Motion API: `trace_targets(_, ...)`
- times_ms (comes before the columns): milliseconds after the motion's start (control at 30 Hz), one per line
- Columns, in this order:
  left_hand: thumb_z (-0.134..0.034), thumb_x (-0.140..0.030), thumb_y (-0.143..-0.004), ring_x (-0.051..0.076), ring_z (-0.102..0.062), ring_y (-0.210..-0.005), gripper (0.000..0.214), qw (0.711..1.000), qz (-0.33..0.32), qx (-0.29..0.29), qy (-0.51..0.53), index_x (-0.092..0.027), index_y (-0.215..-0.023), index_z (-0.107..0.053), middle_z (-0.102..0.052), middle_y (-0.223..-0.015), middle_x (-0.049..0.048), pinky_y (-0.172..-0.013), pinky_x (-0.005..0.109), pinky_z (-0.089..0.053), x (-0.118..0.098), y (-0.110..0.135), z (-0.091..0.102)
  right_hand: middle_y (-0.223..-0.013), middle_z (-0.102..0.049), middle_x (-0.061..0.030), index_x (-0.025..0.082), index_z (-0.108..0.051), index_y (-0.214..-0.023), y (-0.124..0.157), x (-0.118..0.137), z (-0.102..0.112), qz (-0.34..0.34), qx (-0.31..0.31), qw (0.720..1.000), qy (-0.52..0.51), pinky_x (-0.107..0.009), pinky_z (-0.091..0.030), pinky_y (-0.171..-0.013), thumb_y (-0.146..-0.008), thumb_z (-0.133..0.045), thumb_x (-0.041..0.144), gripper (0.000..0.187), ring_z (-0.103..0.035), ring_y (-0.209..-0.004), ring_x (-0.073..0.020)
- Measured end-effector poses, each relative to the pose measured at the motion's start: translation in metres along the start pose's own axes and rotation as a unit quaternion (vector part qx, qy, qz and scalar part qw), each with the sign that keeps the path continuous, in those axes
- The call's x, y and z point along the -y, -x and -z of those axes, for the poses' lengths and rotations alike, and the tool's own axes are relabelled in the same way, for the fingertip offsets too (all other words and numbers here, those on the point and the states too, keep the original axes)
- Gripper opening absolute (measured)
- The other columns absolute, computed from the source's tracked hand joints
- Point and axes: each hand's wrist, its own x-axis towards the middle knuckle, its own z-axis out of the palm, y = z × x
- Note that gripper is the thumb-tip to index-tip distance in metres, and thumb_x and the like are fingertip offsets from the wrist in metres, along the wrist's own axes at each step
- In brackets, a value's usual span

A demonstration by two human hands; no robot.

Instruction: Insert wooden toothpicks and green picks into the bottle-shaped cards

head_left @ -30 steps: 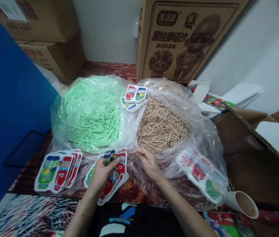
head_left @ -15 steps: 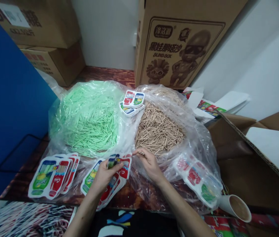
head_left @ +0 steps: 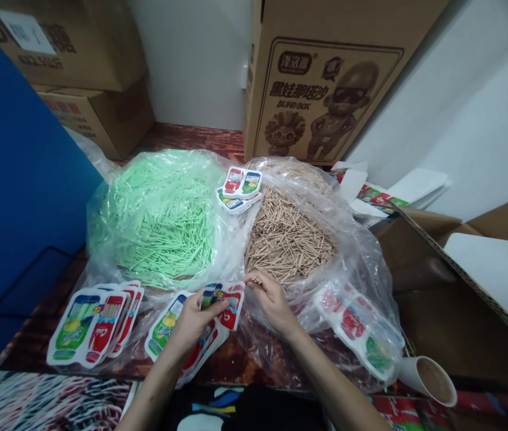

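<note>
My left hand (head_left: 194, 322) pinches a bottle-shaped printed packet (head_left: 234, 297) with blue and red halves, its thumb across the front. Beneath that hand lies a stack of similar packets (head_left: 158, 336). My right hand (head_left: 275, 304) has its fingers closed round a small bunch of brown sticks (head_left: 256, 279), whose ends show at the fingertips beside the packet's upper right edge. Just beyond it, a clear plastic bag holds a heap of brown sticks (head_left: 292, 242). Another bag, to the left, holds pale green sticks (head_left: 164, 221).
More packets (head_left: 78, 328) overlap at the left, and others (head_left: 361, 332) lie on plastic at the right. Two small packets (head_left: 241, 183) rest between the bags. A paper cup (head_left: 433, 380) lies tipped by an open carton (head_left: 424, 293). A tall cardboard box (head_left: 298, 137) stands behind.
The packet in my left hand has tilted slightly and shifted a little right, towards my right fingertips. My right hand keeps its bunch of sticks and has barely moved.
</note>
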Motion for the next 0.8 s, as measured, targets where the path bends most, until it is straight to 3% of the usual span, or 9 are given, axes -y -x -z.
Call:
trace_targets(333, -0.083, -0.030, -0.057, 0.015, -0.059, -0.057, 0.021, 1.000, -0.006, -0.014, -0.002, -0.015, -0.066, -0.072, -0.069, -0.062, 0.0005, -0.058, 0.024, -0.047, -0.005, 0.002, -0.005, -0.081, -0.065, -0.0028, 0.020, -0.063, -0.087, -0.001, -0.003, 0.003, 0.000, -0.009, 1.000, -0.011, -0.029, -0.047, -0.075, -0.093, -0.048, 0.032, 0.020, -0.060, -0.081, -0.0182)
trace_targets(800, -0.081, -0.028, -0.064, 0.015, -0.062, -0.064, 0.020, 1.000, 0.008, 0.014, 0.009, -0.015, -0.079, -0.074, -0.073, -0.073, 0.0019, -0.065, 0.025, -0.049, 0.011, 0.001, -0.002, -0.082, -0.065, -0.0024, 0.020, -0.062, -0.087, 0.004, -0.011, 0.005, -0.014, -0.008, 1.000, -0.026, -0.028, -0.046, -0.078, -0.093, -0.047, 0.029, 0.018, -0.060, -0.083, -0.0179)
